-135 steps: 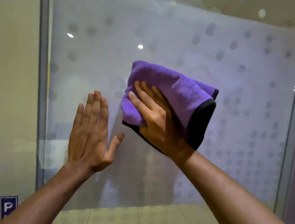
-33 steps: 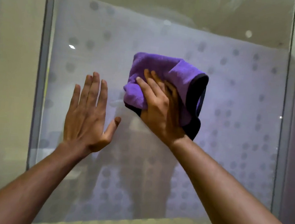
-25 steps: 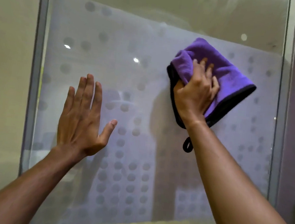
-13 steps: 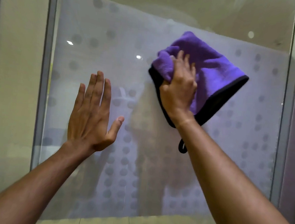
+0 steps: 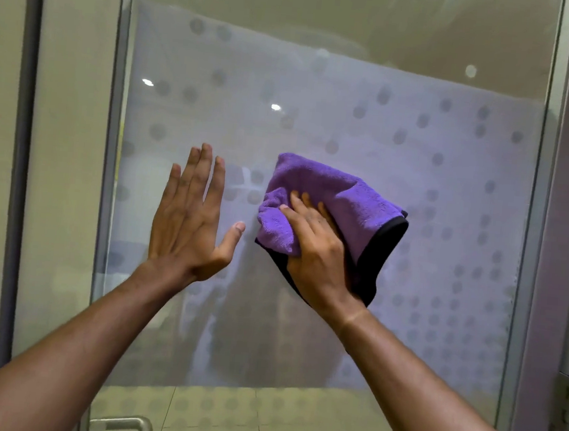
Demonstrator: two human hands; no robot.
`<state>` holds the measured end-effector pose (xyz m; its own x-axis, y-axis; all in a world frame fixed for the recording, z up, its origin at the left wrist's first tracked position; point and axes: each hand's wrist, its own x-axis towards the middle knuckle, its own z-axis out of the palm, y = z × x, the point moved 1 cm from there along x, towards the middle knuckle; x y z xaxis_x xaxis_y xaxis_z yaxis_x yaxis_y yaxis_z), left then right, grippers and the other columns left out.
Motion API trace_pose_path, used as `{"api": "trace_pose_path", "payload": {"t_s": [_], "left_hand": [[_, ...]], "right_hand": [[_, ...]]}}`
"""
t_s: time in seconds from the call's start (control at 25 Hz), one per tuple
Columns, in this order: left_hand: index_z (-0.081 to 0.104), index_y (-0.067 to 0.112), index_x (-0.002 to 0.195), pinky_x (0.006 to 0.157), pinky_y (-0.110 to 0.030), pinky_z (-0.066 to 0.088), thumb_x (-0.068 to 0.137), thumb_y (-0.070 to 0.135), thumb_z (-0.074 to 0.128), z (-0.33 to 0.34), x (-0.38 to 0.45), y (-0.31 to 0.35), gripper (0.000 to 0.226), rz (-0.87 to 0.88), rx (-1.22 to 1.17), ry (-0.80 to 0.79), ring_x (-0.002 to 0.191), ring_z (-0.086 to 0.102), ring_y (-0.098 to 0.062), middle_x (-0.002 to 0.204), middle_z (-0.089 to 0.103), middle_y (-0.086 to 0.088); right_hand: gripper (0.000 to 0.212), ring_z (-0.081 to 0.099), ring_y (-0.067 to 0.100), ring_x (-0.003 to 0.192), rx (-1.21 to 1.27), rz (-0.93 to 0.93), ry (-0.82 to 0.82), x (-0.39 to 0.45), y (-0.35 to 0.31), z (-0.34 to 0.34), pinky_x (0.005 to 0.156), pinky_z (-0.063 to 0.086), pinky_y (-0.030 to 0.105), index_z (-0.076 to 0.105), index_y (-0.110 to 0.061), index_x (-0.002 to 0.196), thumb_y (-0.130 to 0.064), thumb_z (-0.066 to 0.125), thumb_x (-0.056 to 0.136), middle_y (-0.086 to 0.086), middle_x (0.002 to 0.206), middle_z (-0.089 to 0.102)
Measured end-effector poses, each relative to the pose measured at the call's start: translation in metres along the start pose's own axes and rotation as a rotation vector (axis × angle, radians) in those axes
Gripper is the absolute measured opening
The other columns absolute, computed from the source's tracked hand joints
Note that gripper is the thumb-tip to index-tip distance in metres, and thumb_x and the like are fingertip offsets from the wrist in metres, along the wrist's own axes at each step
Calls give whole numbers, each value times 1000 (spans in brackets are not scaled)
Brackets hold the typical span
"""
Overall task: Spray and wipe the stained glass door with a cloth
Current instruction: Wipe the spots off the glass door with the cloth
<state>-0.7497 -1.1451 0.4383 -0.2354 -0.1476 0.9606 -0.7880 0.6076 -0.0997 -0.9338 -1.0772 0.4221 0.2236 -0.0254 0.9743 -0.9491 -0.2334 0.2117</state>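
While wiping goes on, itemised as follows.

Door (image 5: 455,134): glass panel, upright, frosted band with grey dots across the middle, clear strips above and below. Stains not distinguishable from reflections and dots; perhaps faint smearing, cannot tell.

Cloth (image 5: 343,199): purple pile, black edging, bunched and folded, pressed against the glass near panel centre, just right of the left hand. Folded thick, likely to give a firm pad and spread pressure.

Right hand (image 5: 314,249): laid over the cloth's lower left part, fingers (image 5: 299,204) extended and angled up-left, palm bearing down; cloth pinned to the glass rather than pinched. Black-edged corner showing below the wrist.

Left hand (image 5: 189,220): spread flat, fingers together and pointing up, thumb out toward the cloth, empty. Seemingly resting on the glass, probably to steady the panel against the wiping push; actual contact not certain.

Handle (image 5: 127,425): metal, bottom edge of view, untouched.

Hinge (image 5: 565,408): on the right frame, low.

Spray bottle: not in view.

Stage, judged: wiping in hand, middle band under treatment; right side and lower dotted area likely remaining. Risk: swing of the door under pressure, hence the brace.
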Motion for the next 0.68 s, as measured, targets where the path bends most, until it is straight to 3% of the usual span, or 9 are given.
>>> {"api": "trace_pose_path", "payload": {"t_s": [0.12,0.2,0.32,0.44,0.68], "left_hand": [[23,4,154,124,-38,3,84,48,52,-16,-5,15,88,-70,-147,39,153,6,-28,163,15,-17],[39,5,147,122,-39,19,81,44,57,-28,-10,23,79,-107,-266,49,149,24,-28,156,33,-17],[63,7,123,100,-45,47,74,33,66,-48,-18,26,55,-51,-378,44,117,56,-29,123,60,-12],[70,8,108,86,-42,52,72,23,70,-67,-24,27,40,34,-445,-38,96,62,-25,102,63,-7],[70,6,103,86,-31,51,73,25,74,-94,-34,29,36,68,-535,-191,90,64,-20,98,66,-4]], "right_hand": [[41,55,32,128,14,68,55,-5,-10,-6,111,39,46,65,2,122,7,48,85,20,135,59],[46,54,32,129,53,113,71,-10,-21,-10,112,38,45,63,2,124,12,55,81,20,137,57],[48,51,33,131,109,155,70,-16,-36,-11,112,38,46,60,2,127,11,55,80,22,141,53],[46,48,33,134,180,201,64,-20,-48,-12,112,38,47,59,2,129,5,55,84,21,143,50],[46,48,31,134,284,306,76,-31,-77,-10,110,40,49,58,-1,131,-1,64,86,19,141,53]]}}
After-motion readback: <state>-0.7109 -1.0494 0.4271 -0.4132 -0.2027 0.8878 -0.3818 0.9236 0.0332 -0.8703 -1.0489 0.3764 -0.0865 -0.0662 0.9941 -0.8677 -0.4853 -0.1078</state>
